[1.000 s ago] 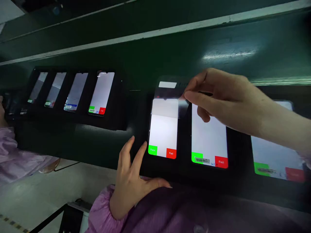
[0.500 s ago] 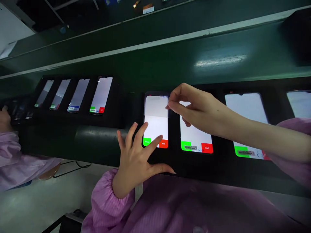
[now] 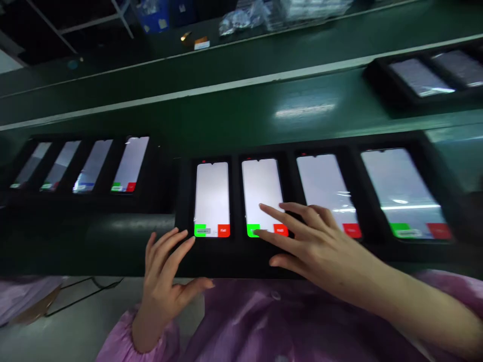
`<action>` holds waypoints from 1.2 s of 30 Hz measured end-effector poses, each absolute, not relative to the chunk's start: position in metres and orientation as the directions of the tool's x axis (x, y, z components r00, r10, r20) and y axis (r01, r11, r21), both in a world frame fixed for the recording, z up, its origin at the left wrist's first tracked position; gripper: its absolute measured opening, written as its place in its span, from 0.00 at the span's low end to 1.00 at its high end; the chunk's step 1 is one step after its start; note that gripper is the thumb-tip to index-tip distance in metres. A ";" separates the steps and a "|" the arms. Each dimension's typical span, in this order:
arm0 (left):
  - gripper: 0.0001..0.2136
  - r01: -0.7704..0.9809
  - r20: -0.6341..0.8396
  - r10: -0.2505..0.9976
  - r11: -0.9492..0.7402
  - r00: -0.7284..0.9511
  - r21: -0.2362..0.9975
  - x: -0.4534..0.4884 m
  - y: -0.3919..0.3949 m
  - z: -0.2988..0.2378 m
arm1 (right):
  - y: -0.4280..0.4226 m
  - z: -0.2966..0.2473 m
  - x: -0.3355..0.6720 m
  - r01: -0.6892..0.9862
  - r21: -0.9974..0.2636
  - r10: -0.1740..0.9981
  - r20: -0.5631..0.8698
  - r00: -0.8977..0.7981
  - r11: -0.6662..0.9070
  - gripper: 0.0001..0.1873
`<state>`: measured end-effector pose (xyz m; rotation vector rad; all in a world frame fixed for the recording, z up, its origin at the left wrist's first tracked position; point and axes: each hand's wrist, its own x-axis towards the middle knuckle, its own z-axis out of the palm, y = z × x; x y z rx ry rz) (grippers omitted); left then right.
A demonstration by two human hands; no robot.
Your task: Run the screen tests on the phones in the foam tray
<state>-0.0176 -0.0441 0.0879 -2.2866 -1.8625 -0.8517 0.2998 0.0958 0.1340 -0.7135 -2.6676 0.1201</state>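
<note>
Several smartphones with lit white screens lie in a black tray (image 3: 236, 256) in front of me. My right hand (image 3: 315, 241) is spread over the second phone (image 3: 260, 183). Its forefinger is at the green button and another fingertip is over the white area; I cannot tell whether they touch the glass. That hand also covers part of the third phone (image 3: 319, 176). Beside the lower left corner of the first phone (image 3: 212, 196), my left hand (image 3: 164, 274) is open and holds nothing. A small label lies across that phone's green button, left of a red "Fail" button.
The fourth phone (image 3: 402, 186) lies at the tray's right end. Another black tray of phones (image 3: 130, 158) stands to the left, and one more (image 3: 405, 103) at the back right. Clear plastic bags (image 3: 245, 17) and a blue bin (image 3: 153, 17) are at the far back.
My right hand has opened from a pinch by the first phone and moved to the second. My left hand has drawn back off the first screen, whose greyish upper sheet no longer shows.
</note>
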 end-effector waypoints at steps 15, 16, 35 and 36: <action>0.29 0.909 0.527 0.827 -0.353 0.193 0.220 0.039 -0.003 0.086 | 0.041 0.099 0.436 0.916 -0.178 0.842 0.484 -0.237 0.360 0.16; 0.28 0.912 0.519 0.832 -0.348 0.193 0.218 0.043 0.000 0.086 | 0.042 0.099 0.443 0.925 -0.163 0.854 0.464 -0.234 0.342 0.16; 0.33 0.973 0.480 0.874 -0.171 0.076 0.157 0.032 -0.007 0.086 | 0.133 0.119 0.450 0.903 -0.250 0.857 0.476 -0.198 0.348 0.18; 0.32 0.974 0.470 0.880 -0.157 0.064 0.162 0.030 -0.002 0.087 | 0.136 0.117 0.453 0.903 -0.249 0.865 0.456 -0.209 0.350 0.18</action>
